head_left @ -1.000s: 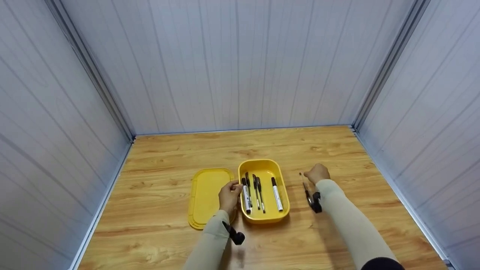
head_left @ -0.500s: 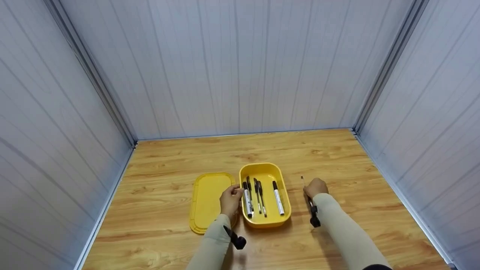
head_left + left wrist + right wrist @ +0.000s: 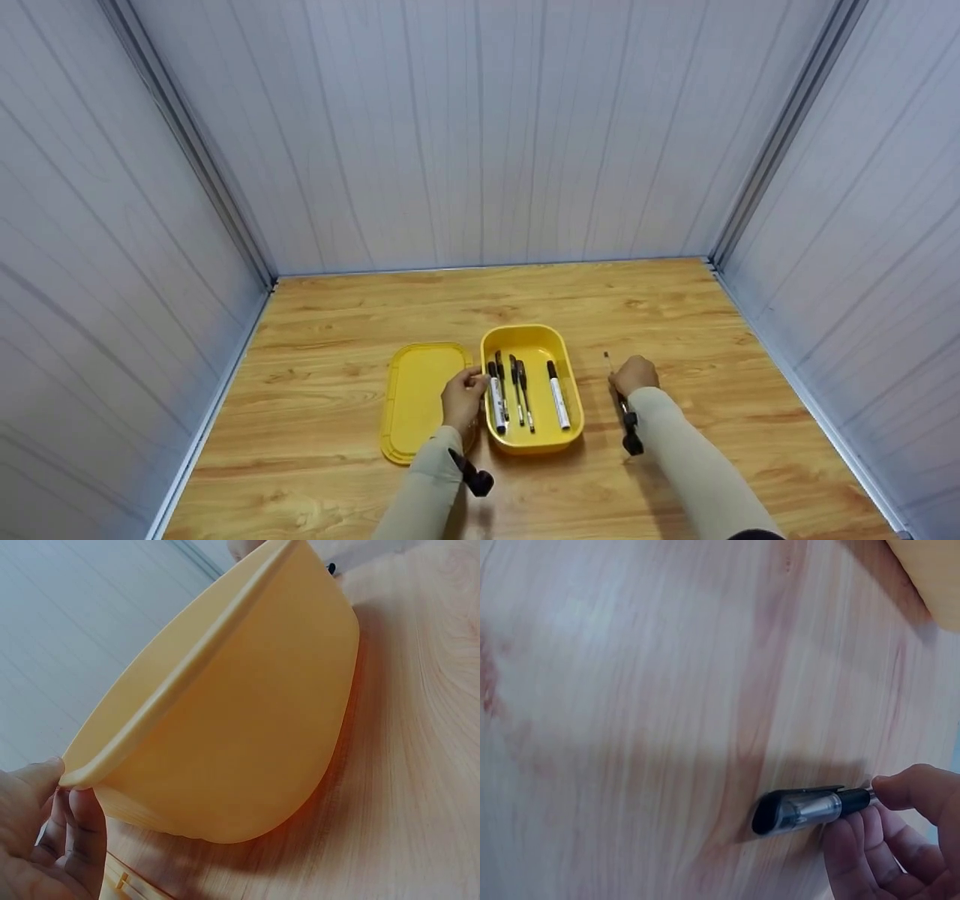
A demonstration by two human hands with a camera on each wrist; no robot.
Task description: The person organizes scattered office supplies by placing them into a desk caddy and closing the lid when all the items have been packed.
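Note:
In the head view my left hand [image 3: 461,401] is at the left side of an open yellow plastic box [image 3: 523,328]. The left wrist view shows the thumb on top of the box's rim and fingers below, pinching it. Inside lie two white markers with black caps, one at the left [image 3: 496,405] and one at the right [image 3: 559,405], with several black-capped pens [image 3: 523,390] between. Right of the box, my right hand [image 3: 634,375] holds a pen [image 3: 802,810] between thumb and fingers, low over the table. Its black cap and clip show in the right wrist view; fingers cover part of the barrel.
A yellow lid [image 3: 420,397] lies flat on the wooden table [image 3: 330,315], just left of the box and partly behind my left hand. Pale panel walls [image 3: 480,135] enclose the table at the back and both sides.
My right hand has come down along the pen, nearer to me, and now grips it; over the last half second it barely moves. The left hand stays on the box rim.

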